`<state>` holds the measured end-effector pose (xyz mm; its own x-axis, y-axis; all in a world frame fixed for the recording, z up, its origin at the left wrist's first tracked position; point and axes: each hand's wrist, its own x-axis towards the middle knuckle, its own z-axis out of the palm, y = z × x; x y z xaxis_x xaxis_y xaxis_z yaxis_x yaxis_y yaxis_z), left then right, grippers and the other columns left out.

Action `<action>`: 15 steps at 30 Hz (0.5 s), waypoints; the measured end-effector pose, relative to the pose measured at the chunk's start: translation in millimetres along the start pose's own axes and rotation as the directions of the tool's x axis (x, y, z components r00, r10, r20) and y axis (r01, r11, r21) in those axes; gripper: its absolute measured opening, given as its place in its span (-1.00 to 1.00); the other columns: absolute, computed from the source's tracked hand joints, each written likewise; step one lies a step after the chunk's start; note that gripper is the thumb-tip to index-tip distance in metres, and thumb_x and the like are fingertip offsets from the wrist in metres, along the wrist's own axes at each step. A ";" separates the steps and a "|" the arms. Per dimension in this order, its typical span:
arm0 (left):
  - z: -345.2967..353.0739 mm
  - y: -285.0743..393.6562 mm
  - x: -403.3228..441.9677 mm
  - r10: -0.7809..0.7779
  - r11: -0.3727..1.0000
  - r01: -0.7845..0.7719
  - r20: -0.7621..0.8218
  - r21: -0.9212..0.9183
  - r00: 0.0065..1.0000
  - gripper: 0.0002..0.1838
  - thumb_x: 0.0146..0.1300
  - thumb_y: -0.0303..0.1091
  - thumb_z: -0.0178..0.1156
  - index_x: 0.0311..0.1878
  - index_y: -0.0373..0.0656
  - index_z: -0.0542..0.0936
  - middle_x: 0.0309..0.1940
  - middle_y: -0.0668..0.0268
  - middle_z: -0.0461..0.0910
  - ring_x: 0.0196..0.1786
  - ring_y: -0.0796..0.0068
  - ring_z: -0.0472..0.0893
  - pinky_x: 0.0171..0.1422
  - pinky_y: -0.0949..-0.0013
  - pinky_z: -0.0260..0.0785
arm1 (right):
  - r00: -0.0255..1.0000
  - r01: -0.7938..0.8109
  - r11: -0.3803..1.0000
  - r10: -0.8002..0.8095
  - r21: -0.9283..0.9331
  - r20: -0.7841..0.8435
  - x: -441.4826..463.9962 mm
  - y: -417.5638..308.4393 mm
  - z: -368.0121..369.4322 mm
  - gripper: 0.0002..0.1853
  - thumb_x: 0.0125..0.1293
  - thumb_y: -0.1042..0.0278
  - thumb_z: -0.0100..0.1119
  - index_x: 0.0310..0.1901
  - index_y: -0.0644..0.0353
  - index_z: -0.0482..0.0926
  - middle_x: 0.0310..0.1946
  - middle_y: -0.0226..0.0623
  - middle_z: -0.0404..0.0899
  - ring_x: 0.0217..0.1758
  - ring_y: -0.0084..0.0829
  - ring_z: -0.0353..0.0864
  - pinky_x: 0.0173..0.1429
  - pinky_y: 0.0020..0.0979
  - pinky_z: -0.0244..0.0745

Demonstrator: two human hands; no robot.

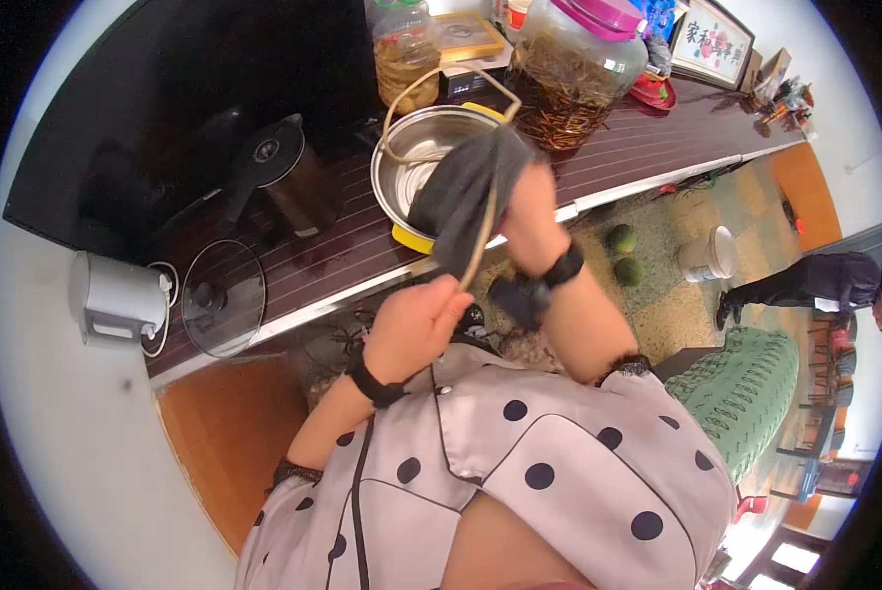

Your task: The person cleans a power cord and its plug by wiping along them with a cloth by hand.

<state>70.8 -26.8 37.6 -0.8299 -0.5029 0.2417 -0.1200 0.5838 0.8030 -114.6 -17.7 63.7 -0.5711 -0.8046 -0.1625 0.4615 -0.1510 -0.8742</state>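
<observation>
My left hand is closed in a pinch on a beige cord in front of the counter. My right hand grips a dark grey cloth, which hangs along the cord and over the pot's near side; its fingers are partly hidden behind the cloth. From there the cord loops up and back down into a steel pot with yellow handles, standing at the counter's front edge. What the cord ends in is not visible.
On the dark counter stand a dark jug, a glass lid, a grey kettle, a jar and a large pink-lidded jar. Green melons and a white bucket are on the floor. Another person stands at right.
</observation>
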 end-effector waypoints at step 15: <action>4.1 -0.7 -0.2 -0.085 0.994 0.085 -0.004 -0.062 0.996 -0.75 0.31 -0.28 0.00 -0.42 -0.26 0.37 -0.56 -0.01 0.40 -0.44 -0.08 0.42 -0.41 0.16 0.23 | 0.988 0.150 0.988 -0.148 -0.039 0.040 -7.2 37.9 -5.0 -0.75 0.24 0.34 0.06 -0.11 0.30 0.49 -0.17 -0.16 0.57 -0.13 -0.29 0.57 -0.03 -0.30 0.48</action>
<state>68.7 -24.4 34.8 -0.8143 -0.5535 0.1746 -0.1558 0.4983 0.8529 -96.4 -14.7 29.4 -0.6057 -0.7956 -0.0128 0.3441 -0.2474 -0.9058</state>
